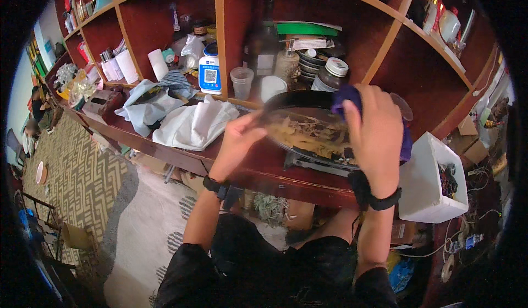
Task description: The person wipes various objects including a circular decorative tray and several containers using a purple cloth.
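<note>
An oval dark-rimmed pan [308, 133] with brownish, streaky material inside is raised over a flat metal appliance [316, 166] on the wooden ledge [291, 184]. My left hand [239, 140] is closed on the pan's left rim. My right hand [375, 134] grips a purple cloth [345, 96] at the pan's right side; part of the cloth hangs down behind the hand. A dark jar with a white lid [330, 79] stands just behind the pan.
Wooden shelves [219, 11] hold bottles, cups and stacked dishes. Crumpled white fabric [192, 123] and pale blue bags [144, 110] lie left along the ledge. A white foam box [412, 187] sits at right, near loose cables. Two people [37, 107] are at the far left.
</note>
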Demonstrator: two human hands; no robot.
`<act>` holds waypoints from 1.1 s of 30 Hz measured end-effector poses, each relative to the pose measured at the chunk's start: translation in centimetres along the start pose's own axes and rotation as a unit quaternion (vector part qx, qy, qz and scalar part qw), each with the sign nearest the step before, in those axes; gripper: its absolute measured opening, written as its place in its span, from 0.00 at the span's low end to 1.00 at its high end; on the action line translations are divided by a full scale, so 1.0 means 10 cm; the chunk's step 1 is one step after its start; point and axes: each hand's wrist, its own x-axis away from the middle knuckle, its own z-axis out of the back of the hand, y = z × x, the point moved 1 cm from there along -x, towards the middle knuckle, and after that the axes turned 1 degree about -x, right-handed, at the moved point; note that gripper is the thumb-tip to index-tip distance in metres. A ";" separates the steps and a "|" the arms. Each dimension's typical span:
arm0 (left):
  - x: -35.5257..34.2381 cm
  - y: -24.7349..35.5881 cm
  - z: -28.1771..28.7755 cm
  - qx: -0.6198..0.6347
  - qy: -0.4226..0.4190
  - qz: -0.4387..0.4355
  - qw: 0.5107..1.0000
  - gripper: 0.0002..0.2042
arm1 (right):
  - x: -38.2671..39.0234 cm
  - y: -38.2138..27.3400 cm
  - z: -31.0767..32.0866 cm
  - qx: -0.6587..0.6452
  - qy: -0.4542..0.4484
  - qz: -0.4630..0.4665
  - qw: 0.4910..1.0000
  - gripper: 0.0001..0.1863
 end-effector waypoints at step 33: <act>0.00 -0.20 -0.59 0.003 0.232 -0.020 0.973 0.23 | 0.14 0.30 -0.13 -0.029 0.079 0.016 0.996 0.39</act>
